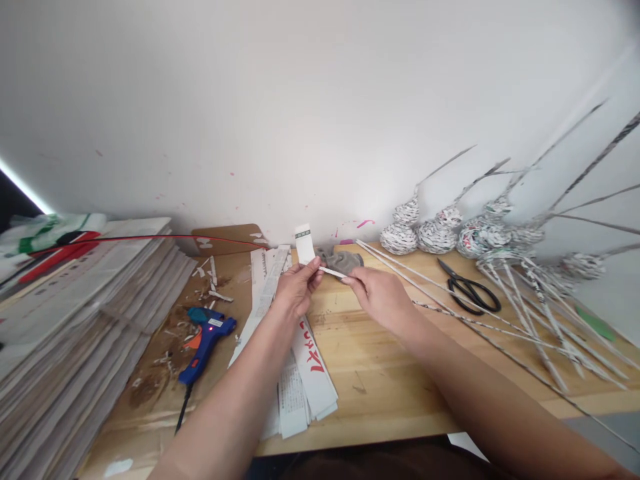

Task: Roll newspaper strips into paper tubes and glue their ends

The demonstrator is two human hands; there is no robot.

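A strip of newspaper [305,245] stands up from my left hand [300,285], flat at its top and narrowing into a thin white roll [332,272]. My left thumb and fingers pinch it where the flat part meets the roll. The roll's other end is between the fingers of my right hand [373,290]. Below and left of my hands lies a pile of cut newspaper strips [313,377], partly covered by my left forearm. A grey cloth [345,259] is bunched just behind the roll.
At left, a blue glue gun [203,350] lies on stained cardboard beside a tall newspaper stack [95,333]. Black scissors [470,291] lie at right, near long paper rolls [500,327]. Woven paper gourds [399,238] stand against the wall [300,120].
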